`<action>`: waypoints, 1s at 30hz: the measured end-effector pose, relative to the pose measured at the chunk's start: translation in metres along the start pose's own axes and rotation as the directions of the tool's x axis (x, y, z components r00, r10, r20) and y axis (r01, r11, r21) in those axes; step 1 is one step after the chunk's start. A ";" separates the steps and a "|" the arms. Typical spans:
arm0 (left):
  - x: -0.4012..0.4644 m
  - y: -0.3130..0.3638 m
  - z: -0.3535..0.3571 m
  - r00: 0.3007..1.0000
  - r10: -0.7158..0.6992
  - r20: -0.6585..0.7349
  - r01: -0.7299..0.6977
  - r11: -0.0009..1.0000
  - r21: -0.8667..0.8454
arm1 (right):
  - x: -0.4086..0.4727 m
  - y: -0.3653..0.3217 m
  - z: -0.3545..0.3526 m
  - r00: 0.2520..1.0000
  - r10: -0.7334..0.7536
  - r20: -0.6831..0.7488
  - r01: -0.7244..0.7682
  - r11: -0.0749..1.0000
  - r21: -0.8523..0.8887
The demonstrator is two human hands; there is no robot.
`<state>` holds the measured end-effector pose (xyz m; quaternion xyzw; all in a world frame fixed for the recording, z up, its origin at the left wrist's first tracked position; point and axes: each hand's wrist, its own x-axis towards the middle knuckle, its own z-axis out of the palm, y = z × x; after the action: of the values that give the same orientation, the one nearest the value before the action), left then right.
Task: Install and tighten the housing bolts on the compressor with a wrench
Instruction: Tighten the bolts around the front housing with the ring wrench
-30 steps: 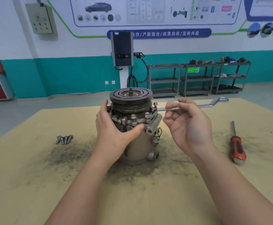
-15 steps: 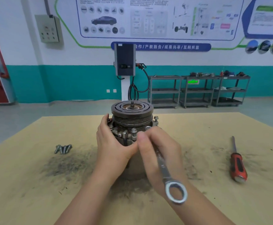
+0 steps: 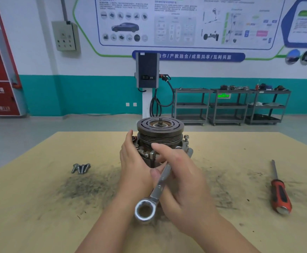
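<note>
Left hand (image 3: 136, 167): I wrap it round the compressor (image 3: 160, 136), standing on the counter (image 3: 39, 207).
Right hand (image 3: 183, 179): I grip the wrench (image 3: 154, 192), ring end toward me.
Spare bolts (image 3: 81, 168): lying to my left.

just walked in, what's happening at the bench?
A person is bolting up a compressor that stands upright on the table. The left hand steadies its housing; the right hand holds a ring wrench, far end at the housing flange, ring end toward the camera. Four loose bolts lie left of it, a red screwdriver to the right.
</note>
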<state>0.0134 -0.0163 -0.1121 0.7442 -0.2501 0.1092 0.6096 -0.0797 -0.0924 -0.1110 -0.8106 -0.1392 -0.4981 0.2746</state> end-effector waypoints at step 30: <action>0.001 -0.017 0.004 0.994 0.109 -0.002 -0.108 0.992 0.059 | 0.028 0.047 -0.039 0.705 0.706 0.072 -0.229 0.131 0.965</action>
<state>0.0218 -0.0181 -0.1269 0.7468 -0.2852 0.1514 0.5814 -0.0716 -0.1551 -0.0866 -0.3698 -0.0675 -0.3594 0.8541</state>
